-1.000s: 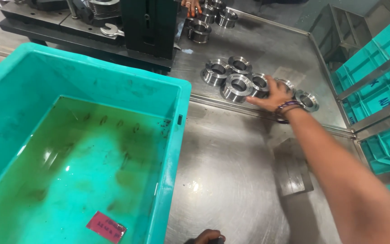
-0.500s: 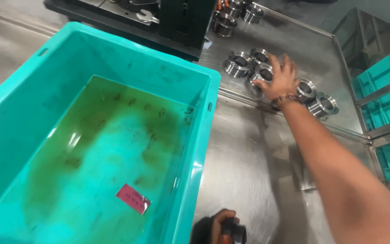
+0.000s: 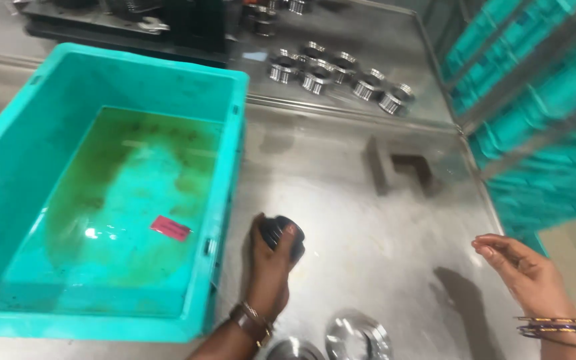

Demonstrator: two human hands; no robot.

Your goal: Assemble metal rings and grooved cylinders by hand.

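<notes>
A steel worktable (image 3: 381, 267) spreads beneath both hands. Just left of the left hand (image 3: 269, 267) sits a large teal crate (image 3: 8, 167) holding shallow, oily liquid and a small pink tag (image 3: 170, 228). The left hand wraps its fingers around a dark round part (image 3: 281, 235), held above the tabletop. The right hand (image 3: 525, 270) hovers empty, fingers loosely curled, half open. Well beyond both hands lies a cluster of shiny metal rings (image 3: 338, 73); a polished disc (image 3: 358, 337) rests just below the left wrist.
</notes>
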